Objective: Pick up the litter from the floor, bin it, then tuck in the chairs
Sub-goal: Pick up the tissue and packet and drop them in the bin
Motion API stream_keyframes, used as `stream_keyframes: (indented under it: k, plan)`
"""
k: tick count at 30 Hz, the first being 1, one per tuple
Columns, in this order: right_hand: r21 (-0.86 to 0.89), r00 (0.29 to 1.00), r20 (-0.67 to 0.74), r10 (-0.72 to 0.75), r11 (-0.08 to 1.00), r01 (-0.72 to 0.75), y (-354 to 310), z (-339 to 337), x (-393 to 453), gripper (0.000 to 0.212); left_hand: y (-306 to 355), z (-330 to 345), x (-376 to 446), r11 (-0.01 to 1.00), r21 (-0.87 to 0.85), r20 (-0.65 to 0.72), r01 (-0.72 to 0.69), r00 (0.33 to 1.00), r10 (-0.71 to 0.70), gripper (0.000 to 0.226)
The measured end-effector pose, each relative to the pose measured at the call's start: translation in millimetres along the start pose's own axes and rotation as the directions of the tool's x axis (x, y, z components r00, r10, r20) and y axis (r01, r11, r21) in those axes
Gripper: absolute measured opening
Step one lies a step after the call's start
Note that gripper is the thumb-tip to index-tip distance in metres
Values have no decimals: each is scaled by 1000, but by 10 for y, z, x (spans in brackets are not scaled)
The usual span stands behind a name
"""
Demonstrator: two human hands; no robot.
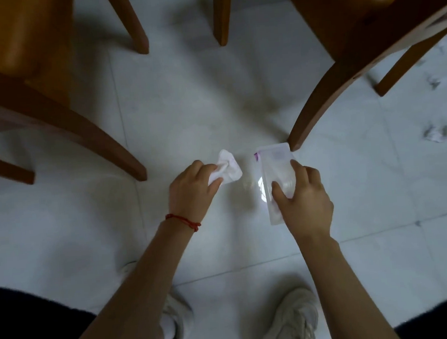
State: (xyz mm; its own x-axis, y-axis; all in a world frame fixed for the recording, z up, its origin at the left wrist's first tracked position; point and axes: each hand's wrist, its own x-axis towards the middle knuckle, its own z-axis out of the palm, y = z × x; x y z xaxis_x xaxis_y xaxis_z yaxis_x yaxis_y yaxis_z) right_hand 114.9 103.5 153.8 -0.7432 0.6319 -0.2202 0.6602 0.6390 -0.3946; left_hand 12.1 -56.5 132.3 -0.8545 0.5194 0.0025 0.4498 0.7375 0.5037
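left hand fingers pinch crumpled tissue, right hand fingers clamp flat wrapper, long axis pointing away; remaining paper scrap lies on floor, right-hand side, nearer right hand.

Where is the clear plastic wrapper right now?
Head view, right of centre: the clear plastic wrapper is in the right hand, its top near the right chair's leg.

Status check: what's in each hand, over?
Left hand pinching crumpled tissue. Right hand gripping clear wrapper. More litter on floor, right. Chairs untucked.
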Motion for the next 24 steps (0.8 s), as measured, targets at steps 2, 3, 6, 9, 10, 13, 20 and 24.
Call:
stream_keyframes:
  k: [2,3,6,9,10,13,20,24]
  plan:
    - [0,1000,7,-19,1000,19,-157,-309,-128,51,170,-358,-38,1000,10,-25,-5,1000,5,23]
    - [-2,1000,11,-29,1000,29,-234,-467,-191,51,257,-535,-59,1000,18,-40,-11,999,12,22]
    - [-2,999,15,-45,999,45,-457,-942,-371,52,516,-1049,-119,999,42,-84,-25,996,29,24]
    - [-2,998,12,-55,998,55,-659,-1419,-537,52,772,-1529,-173,999,40,-120,-35,992,40,24]
    - [-2,998,13,-57,998,57,-726,-1576,-588,51,857,-1692,-190,998,38,-129,-39,991,44,24]
    - [-7,998,15,-68,998,69,-931,-2069,-739,52,1097,-2199,-262,999,27,-145,-45,988,49,23]
    - [-29,995,-18,-94,995,94,-1392,-3193,-1063,53,1618,-3303,-435,995,35,-178,-90,979,95,23]
    - [-53,992,-12,-122,991,121,-1643,-3689,-1231,53,1820,-3829,-534,997,24,-202,-78,976,81,25]
